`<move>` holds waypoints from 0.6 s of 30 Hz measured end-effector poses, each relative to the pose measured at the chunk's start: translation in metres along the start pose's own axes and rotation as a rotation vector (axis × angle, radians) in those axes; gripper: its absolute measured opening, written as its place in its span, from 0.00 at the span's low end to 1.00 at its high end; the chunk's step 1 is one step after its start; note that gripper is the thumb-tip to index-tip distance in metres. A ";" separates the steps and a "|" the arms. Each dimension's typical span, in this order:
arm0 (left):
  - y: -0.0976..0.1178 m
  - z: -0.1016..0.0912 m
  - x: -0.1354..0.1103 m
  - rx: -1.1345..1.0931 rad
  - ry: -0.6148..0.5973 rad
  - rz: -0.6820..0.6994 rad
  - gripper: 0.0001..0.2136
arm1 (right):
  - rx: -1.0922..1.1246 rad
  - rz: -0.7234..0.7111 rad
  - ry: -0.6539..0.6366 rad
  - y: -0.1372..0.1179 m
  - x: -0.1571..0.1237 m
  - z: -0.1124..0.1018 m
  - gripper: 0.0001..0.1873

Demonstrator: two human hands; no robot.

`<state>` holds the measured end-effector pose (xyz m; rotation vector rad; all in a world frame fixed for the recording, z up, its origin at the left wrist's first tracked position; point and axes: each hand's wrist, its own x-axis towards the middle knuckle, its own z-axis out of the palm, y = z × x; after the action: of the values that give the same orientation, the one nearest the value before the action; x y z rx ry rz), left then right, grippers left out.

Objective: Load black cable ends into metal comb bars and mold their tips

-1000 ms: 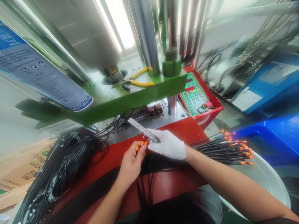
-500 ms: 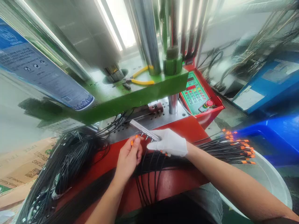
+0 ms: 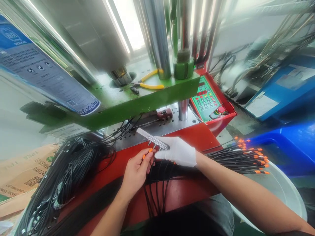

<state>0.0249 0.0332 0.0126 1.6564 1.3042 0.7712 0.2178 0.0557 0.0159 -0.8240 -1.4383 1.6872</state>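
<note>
My right hand (image 3: 179,151), in a white glove, grips a narrow metal fixture bar (image 3: 151,138) with small pins on its underside, held over the red machine table (image 3: 197,137). My bare left hand (image 3: 136,170) pinches orange-tipped black cable ends (image 3: 147,152) just below the bar's pins. Several black cables (image 3: 157,193) hang from both hands toward my lap.
A green press frame (image 3: 147,98) with steel columns stands behind, yellow-handled pliers (image 3: 150,86) lying on it. A control panel (image 3: 206,100) with a red button sits at the right. A big coil of black cables (image 3: 66,173) lies left; orange-tipped cables (image 3: 246,157) rest over a white tub (image 3: 283,193).
My left hand dropped back from the bar's left pins and now holds orange cable tips under the bar's middle. The right hand and bar stayed nearly still.
</note>
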 end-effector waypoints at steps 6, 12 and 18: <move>-0.002 0.003 0.001 0.186 0.037 0.047 0.13 | -0.046 0.092 0.006 -0.007 -0.002 0.002 0.12; -0.016 0.014 0.006 0.627 0.220 0.372 0.11 | -0.309 0.061 0.166 0.004 -0.001 0.002 0.23; -0.012 0.022 0.010 0.709 0.205 0.298 0.13 | -0.394 0.060 0.168 0.009 0.000 0.000 0.27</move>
<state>0.0415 0.0377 -0.0080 2.4259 1.6104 0.7035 0.2165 0.0549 0.0070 -1.2020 -1.6646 1.3559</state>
